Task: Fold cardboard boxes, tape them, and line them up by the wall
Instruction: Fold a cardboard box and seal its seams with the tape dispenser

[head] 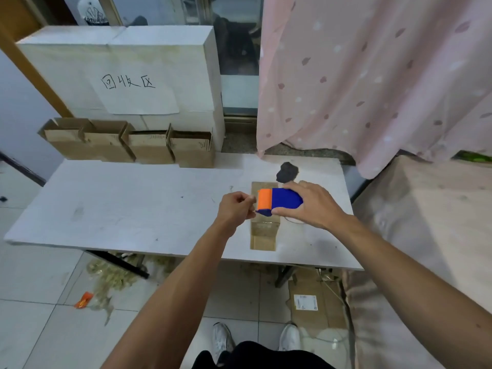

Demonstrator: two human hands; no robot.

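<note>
Blue-and-orange tape dispenser (282, 202), gripped in my right hand (310, 206), my left hand (235, 207) pinching its orange end, over the flat cardboard box (263, 235) near the right front corner of the table (133, 209).

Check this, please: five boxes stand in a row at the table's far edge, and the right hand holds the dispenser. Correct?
Four boxes, not five, stand there, as the head view shows; the right hand does hold the dispenser.

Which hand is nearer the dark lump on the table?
Right. The right hand, gripping the tape dispenser, is just in front of the dark lump; the left hand is farther to the left.
</note>
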